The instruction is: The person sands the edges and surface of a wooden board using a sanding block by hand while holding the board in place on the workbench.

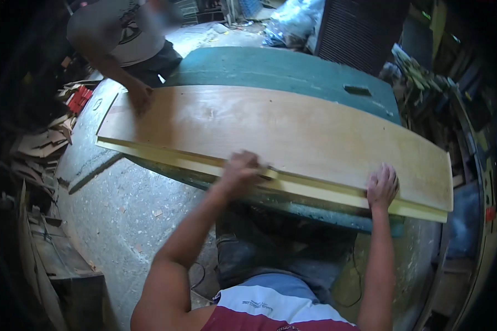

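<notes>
A long wooden panel [292,132] lies flat on a green table [248,63], with a pale yellow edge strip [315,190] along its near side. My left hand [242,174] is at the panel's near edge, left of its middle, blurred by motion; a small thing by its fingers is too smeared to name. Farther right, my right hand [383,186] rests on the near edge, its fingers lying over the panel's top and the palm against the strip.
Across the table at the back left, a person [121,38] has one hand on the panel's left end. Wood scraps [44,142] and a red object [80,99] lie at the left. A dark slatted panel [361,33] stands behind; more wood is piled at the right.
</notes>
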The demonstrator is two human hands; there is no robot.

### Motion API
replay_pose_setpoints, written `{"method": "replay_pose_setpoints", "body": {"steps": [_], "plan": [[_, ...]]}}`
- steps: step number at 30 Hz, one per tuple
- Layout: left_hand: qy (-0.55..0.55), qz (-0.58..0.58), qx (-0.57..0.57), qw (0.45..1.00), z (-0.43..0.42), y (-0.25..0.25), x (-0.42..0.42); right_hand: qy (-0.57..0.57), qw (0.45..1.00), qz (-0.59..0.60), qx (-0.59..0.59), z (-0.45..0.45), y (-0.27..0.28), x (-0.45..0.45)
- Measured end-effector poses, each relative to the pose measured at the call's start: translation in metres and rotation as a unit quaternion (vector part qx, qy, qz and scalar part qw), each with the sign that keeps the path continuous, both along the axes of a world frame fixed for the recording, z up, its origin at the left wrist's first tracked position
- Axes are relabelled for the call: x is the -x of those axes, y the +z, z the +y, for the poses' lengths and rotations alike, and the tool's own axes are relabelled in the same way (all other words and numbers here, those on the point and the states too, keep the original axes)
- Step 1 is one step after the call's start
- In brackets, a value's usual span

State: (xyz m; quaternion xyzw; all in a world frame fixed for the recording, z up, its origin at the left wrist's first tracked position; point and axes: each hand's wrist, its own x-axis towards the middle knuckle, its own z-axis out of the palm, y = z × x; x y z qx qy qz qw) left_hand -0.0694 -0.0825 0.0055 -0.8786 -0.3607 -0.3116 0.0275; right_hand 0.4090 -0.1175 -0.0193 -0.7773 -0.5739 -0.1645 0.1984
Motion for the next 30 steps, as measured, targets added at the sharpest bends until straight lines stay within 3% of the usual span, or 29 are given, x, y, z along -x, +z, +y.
{"method": "replay_pose_setpoints", "body": {"steps": [1,3,6,8,9,13,17,21,26,30], "plan": [[0.029,0.024,0.013,0.999,-0.003,0.018,0.028,0.008,1.000,-0.016,-0.014,-0.001,0.000,0.000],[0.034,0.040,-0.004,0.999,0.013,0.002,0.101,0.000,1.000,-0.021,-0.012,-0.001,0.004,0.006],[0.064,0.090,-0.042,0.993,0.010,0.002,0.103,-0.005,1.000,-0.025,-0.015,0.000,0.011,0.013],[-0.015,0.071,0.032,0.997,-0.002,0.011,0.046,0.000,1.000,-0.025,-0.017,0.000,0.011,0.013],[-0.051,0.060,0.014,0.997,-0.003,0.012,0.007,-0.003,0.999,-0.027,-0.016,-0.002,0.010,0.011],[-0.046,0.026,0.031,0.998,-0.025,-0.014,-0.161,0.007,0.999,-0.022,-0.026,0.000,0.003,0.004],[-0.027,0.053,0.020,0.998,-0.035,-0.003,-0.201,0.005,1.000,-0.005,-0.011,-0.001,0.007,0.002],[-0.038,0.007,-0.022,0.999,-0.011,-0.003,-0.085,0.007,1.000,-0.008,-0.013,0.000,0.005,0.001],[0.020,0.064,-0.055,0.996,0.018,0.004,0.116,-0.003,0.999,-0.034,-0.007,0.000,0.006,0.005],[0.078,0.101,-0.071,0.989,0.007,0.018,0.126,-0.002,0.999,-0.043,-0.015,0.001,0.005,0.005]]}}
